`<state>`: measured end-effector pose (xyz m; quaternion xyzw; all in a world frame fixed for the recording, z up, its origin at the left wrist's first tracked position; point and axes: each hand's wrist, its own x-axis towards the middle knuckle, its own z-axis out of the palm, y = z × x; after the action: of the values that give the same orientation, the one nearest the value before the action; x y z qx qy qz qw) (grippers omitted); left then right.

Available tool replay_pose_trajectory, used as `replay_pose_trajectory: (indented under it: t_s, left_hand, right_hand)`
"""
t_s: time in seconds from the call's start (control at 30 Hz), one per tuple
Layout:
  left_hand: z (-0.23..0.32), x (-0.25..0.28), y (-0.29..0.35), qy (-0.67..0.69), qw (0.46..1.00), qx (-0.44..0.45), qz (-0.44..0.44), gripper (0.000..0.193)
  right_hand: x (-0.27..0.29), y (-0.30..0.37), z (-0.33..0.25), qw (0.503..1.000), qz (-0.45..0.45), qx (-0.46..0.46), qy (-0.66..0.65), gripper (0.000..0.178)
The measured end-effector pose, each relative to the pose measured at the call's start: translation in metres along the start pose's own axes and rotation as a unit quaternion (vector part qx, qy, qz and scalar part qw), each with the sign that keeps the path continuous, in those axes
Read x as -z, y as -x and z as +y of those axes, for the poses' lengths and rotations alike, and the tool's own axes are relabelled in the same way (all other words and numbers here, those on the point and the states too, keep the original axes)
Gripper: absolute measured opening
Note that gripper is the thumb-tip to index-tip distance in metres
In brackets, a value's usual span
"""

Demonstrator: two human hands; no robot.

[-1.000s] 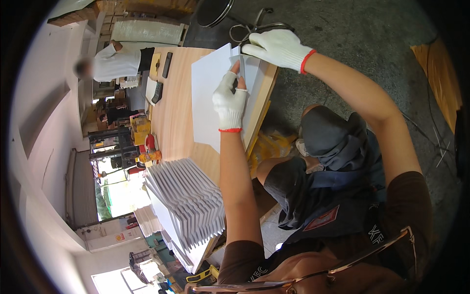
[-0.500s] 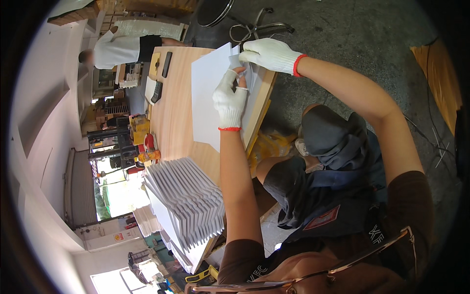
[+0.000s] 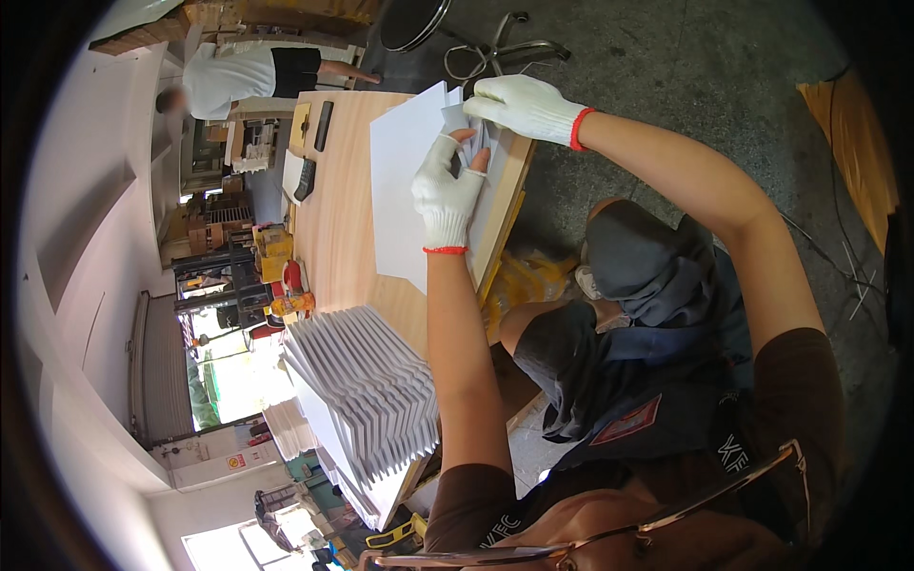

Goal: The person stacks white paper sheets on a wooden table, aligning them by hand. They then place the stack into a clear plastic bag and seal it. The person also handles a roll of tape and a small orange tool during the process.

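Observation:
A large white sheet (image 3: 400, 181) lies at the table's edge, its far right corner standing up in small folded flaps (image 3: 455, 118). My right hand (image 3: 526, 107), in a white knit glove with a red cuff, is closed at that corner, its fingertips pinching the folded edge. Just left of it is my left hand (image 3: 446, 195), gloved the same way but with thumb and index fingertips bare. Those two fingers are spread apart beside the flaps; whether they touch them I cannot tell. The glove partly hides the folds.
A tall stack of folded white sheets (image 3: 367, 390) stands on the wooden table (image 3: 333, 219) near my left forearm. A dark bar (image 3: 324, 126) and a dark handheld device (image 3: 305, 179) lie farther off. Beyond are a wheeled stool (image 3: 490, 52) and a person in white (image 3: 224, 81).
My left thumb and index finger have spread apart, away from the folded flaps. My right hand stays almost in place. The person in the background has shifted to the right.

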<state>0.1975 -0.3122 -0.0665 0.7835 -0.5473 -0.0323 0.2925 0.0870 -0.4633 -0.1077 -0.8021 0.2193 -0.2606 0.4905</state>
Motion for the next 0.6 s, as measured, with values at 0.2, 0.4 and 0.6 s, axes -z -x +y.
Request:
replay_pose_trajectory:
  t_s: [0.2, 0.4, 0.6]
  left_hand:
    - [0.002, 0.002, 0.0, 0.006, 1.0, 0.006, -0.008, 0.032]
    - [0.007, 0.003, 0.003, -0.025, 0.999, -0.018, 0.014, 0.031]
    - [0.015, 0.008, 0.008, -0.045, 0.999, -0.011, 0.021, 0.036]
  right_hand:
    - [0.002, 0.001, -0.002, 1.0, -0.006, -0.006, -0.001, 0.044]
    - [0.016, 0.01, -0.019, 0.999, 0.049, -0.005, 0.014, 0.044]
    - [0.015, 0.024, -0.044, 0.826, -0.175, -0.242, -0.478, 0.046]
